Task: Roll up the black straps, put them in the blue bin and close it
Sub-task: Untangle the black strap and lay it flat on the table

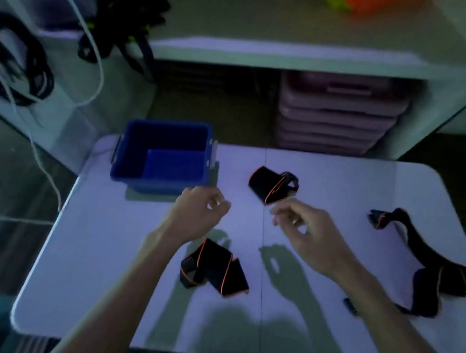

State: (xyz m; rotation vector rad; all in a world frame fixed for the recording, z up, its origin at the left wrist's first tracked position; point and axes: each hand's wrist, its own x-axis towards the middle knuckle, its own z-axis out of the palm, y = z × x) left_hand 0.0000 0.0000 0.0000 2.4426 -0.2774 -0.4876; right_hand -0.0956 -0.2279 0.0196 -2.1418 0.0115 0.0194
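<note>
Three black straps with orange edging lie on the white table. One folded strap sits at the middle back, just beyond my right hand. Another folded strap lies near the front, below my left hand. A long loose strap sprawls at the right edge. The open blue bin stands at the table's back left, nothing visible inside. Both hands hover above the table with loosely curled fingers and hold nothing.
A small black piece lies by my right forearm. Behind the table stand stacked purple trays under a white shelf. Black cables and a white cord hang at the left.
</note>
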